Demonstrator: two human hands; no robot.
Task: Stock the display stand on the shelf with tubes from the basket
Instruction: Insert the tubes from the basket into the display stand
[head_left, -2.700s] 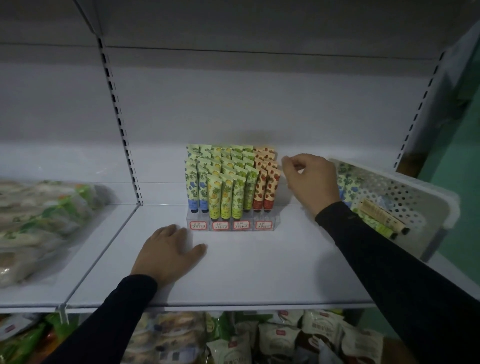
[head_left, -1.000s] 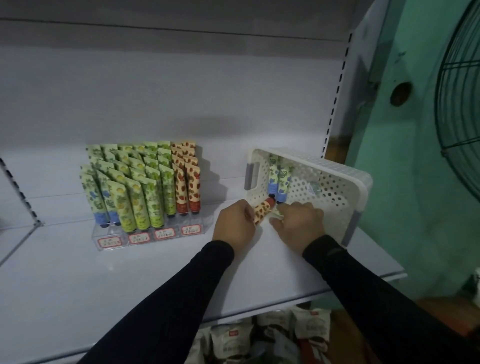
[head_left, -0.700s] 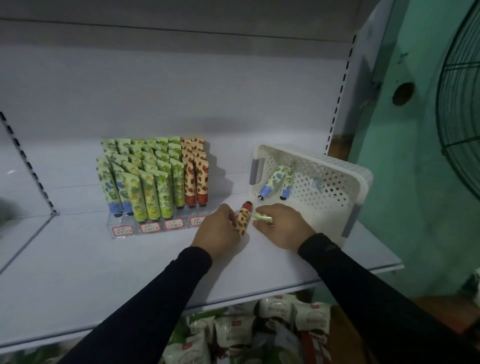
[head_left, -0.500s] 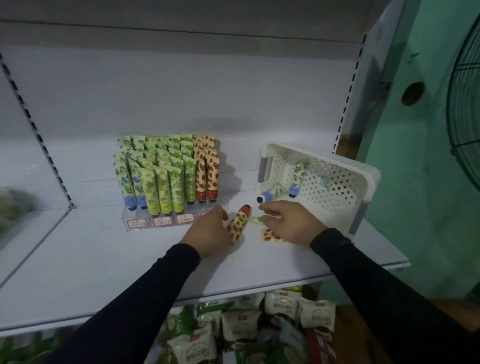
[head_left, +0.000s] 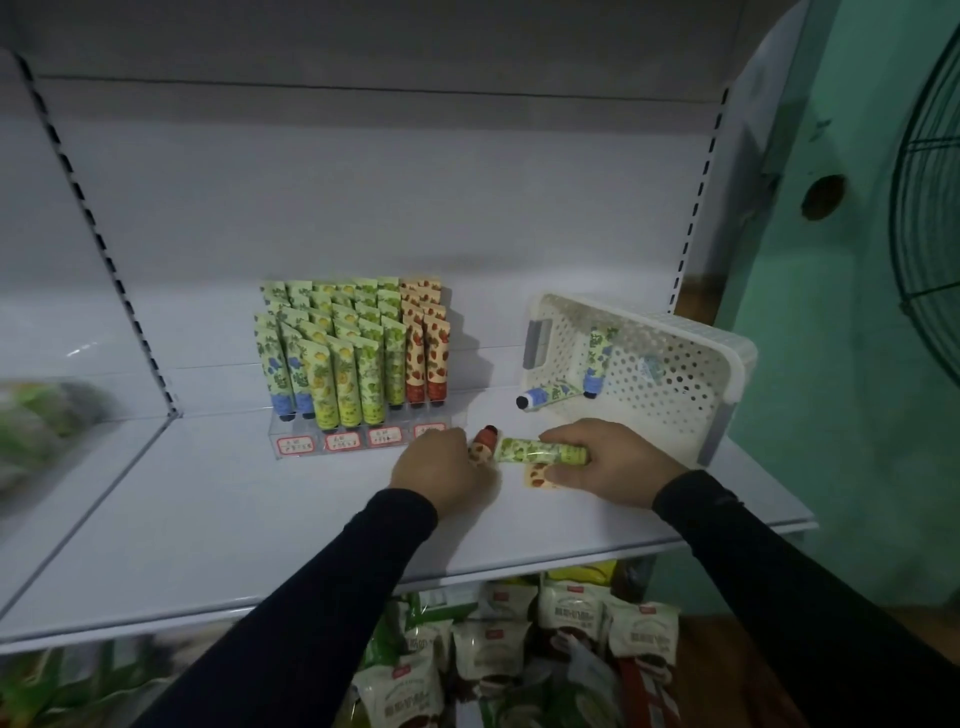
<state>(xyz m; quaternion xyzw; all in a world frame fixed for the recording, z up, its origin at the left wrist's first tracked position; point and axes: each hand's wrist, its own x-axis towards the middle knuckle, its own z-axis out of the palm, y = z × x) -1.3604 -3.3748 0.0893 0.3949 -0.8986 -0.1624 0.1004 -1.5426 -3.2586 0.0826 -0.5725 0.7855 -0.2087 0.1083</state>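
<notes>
Green tube (head_left: 540, 450) gripped lying across right hand (head_left: 605, 457), red-capped tube (head_left: 482, 448) gripped in left hand (head_left: 436, 467), touching.

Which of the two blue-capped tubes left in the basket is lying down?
The left blue-capped tube, flat on the basket floor, cap toward the opening. The other blue-capped tube stands against the perforated wall.

The person is wearing 2 long, close-fitting black sleeves, one rising from the lower left of the frame, the other from the lower right. Each is ending snugly at the wrist, leaving the left hand (head_left: 439, 470) and right hand (head_left: 610, 457) bare, without gloves.
</notes>
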